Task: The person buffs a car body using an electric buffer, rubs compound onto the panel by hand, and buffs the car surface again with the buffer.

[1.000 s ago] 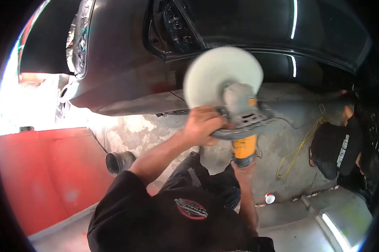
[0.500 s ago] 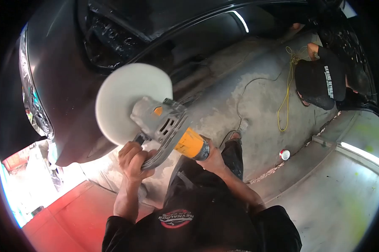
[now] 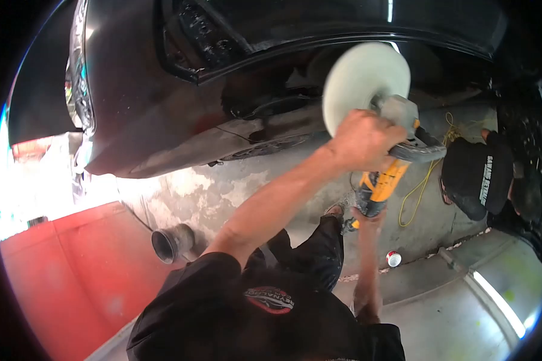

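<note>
A yellow and grey polisher (image 3: 386, 180) with a large round white pad (image 3: 364, 84) is in both my hands. My left hand (image 3: 367, 141) is closed round its black loop handle (image 3: 424, 150), close behind the pad. Lower down, my right hand (image 3: 369, 218) is wrapped about the dark rear end of the polisher's body, its fingers partly hidden. The pad is in front of the side of a glossy black car (image 3: 138, 90), just below a long trim line. Whether it touches the paint I cannot tell. The pad's surface looks smooth and blurred.
At the right, a person in a black shirt (image 3: 478, 177) crouches near a yellow cord (image 3: 424, 192) on the floor. A red and white can (image 3: 393, 259) stands by the floor's edge. A dark round container (image 3: 171, 243) lies near a red panel (image 3: 72, 271) at lower left.
The polisher has swung right and along the car's side, carried by both hands. My left arm now reaches across. The view has shifted, and the dark round container shows more fully.
</note>
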Demonstrator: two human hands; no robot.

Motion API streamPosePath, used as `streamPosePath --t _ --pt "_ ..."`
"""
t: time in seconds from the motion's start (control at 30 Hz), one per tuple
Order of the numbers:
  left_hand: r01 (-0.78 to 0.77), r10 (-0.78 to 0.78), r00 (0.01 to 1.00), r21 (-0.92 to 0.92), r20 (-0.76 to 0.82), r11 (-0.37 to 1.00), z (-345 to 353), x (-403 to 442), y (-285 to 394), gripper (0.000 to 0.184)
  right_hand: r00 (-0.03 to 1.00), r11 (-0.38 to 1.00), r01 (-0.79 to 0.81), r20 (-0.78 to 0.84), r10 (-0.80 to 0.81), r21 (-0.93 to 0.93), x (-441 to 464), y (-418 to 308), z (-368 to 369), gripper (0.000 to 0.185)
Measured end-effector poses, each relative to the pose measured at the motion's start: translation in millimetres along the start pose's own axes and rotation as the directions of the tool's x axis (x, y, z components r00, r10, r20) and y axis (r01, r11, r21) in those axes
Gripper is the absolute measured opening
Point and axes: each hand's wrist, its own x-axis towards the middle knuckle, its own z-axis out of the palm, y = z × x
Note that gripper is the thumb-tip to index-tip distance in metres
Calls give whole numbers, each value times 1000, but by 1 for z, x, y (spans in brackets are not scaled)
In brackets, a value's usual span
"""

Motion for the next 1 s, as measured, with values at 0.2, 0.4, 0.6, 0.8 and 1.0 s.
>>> streamPosePath --t 0.2,0.4,0.6,0.8,1.0 --pt "125 -126 992 -44 -21 991 12 -40 14 29 993 973 44 115 -18 -228 -27 -17 -43 88" --pt "172 -172 985 -83 14 982 -18 -126 11 26 990 931 50 138 0 -361 -94 31 -10 91" --pt "170 -170 983 -5 68 985 -30 -120 10 15 965 972 -38 245 97 -234 -60 14 4 98" --pt "155 -209 940 206 269 966 -5 -119 15 16 981 996 -23 196 5 89 -85 84 42 116" --pt "80 -241 857 344 455 936 40 -127 -6 18 957 943 -146 285 58 298 -85 136 71 123"
